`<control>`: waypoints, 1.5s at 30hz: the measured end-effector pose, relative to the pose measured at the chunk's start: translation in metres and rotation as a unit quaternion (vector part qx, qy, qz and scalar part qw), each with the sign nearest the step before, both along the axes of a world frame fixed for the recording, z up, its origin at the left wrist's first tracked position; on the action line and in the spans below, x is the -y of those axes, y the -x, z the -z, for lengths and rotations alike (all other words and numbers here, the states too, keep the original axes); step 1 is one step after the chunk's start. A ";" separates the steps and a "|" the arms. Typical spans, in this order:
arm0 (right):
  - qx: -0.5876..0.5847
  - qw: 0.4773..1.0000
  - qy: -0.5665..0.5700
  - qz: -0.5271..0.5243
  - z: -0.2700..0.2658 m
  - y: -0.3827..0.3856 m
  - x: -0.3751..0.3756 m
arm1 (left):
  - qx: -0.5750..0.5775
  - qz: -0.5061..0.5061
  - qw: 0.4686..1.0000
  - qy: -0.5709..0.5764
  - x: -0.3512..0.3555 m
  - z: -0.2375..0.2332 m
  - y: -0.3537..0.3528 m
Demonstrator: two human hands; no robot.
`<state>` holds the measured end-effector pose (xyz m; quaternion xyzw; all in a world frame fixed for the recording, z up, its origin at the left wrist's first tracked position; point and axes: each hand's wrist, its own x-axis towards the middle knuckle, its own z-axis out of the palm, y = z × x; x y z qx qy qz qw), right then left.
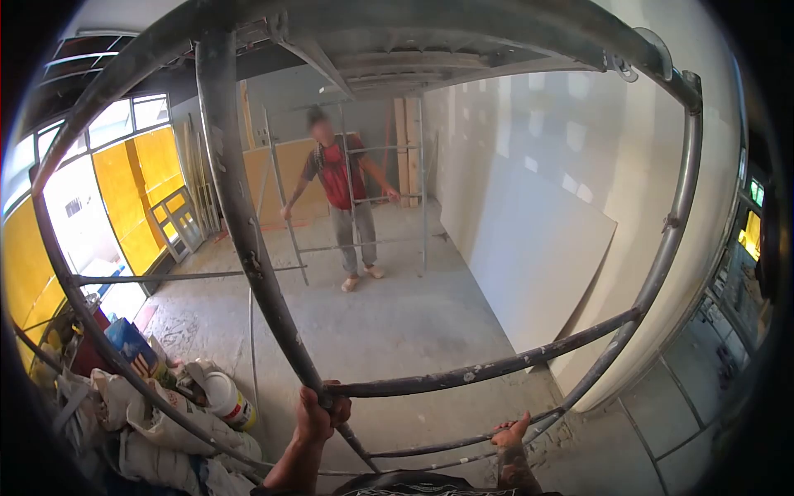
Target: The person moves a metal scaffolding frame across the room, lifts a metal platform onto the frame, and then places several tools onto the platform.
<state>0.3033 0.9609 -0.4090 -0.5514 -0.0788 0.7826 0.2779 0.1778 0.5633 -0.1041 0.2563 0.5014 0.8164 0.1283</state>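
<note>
Close in front of me stands a metal scaffold frame (463, 376) made of paint-spotted tubes. My left hand (319, 413) is closed around its upright tube (263, 285), right at the joint with a cross rung. Lower and to the right, my right hand (510, 431) is closed at a lower rung (430, 447), thumb pointing up. Its fingers seem wrapped on that tube, partly hidden from this angle. Across the room a person (343, 182) in a red top stands behind another scaffold frame (360, 248), with both hands at its sides.
A scaffold platform (463, 58) spans overhead. Sacks (165, 430), a white bucket (227, 397) and a blue container (132, 347) crowd the lower left. A large board (529, 248) leans against the right wall. Yellow panels (136, 198) flank a bright doorway.
</note>
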 end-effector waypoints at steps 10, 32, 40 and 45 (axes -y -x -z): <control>-0.020 0.999 -0.029 -0.005 -0.008 0.002 0.000 | -0.011 -0.007 0.999 -0.036 0.005 0.029 0.016; -0.038 0.998 -0.039 0.006 -0.003 0.010 0.006 | 0.003 -0.052 0.998 -0.024 0.001 0.030 0.021; -0.022 0.997 -0.020 0.068 0.028 0.015 0.035 | -0.024 0.019 0.999 -0.035 0.020 0.048 0.050; -0.056 0.997 -0.021 0.053 0.048 0.020 0.021 | -0.009 0.019 0.999 -0.026 0.008 0.031 0.059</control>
